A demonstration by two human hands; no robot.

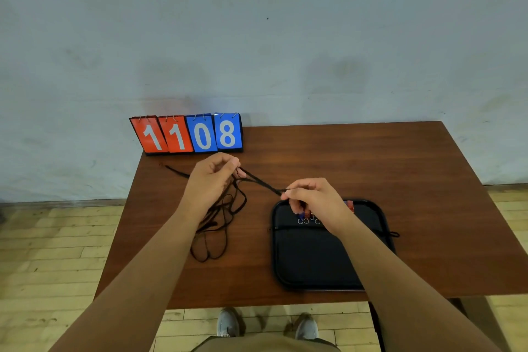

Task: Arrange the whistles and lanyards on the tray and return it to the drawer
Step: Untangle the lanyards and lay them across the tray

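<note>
You hold both bare arms out in front of you, your left hand (213,177) raised with fingers pinched together, your right hand (311,197) lower with its fingertips pinched shut too.

A brown, wood-grain rectangular table (371,157) stands against a pale blue-grey painted wall (257,23) that is scuffed and faintly stained — soft shadows smudge it just above the tabletop. At the table's far left corner a flip scoreboard with two red and two blue number cards (187,134) reads 1108. Below lies a floor of light, worn wooden planks (51,251), with a dark skirting strip (57,203) along the foot of the wall.
</note>
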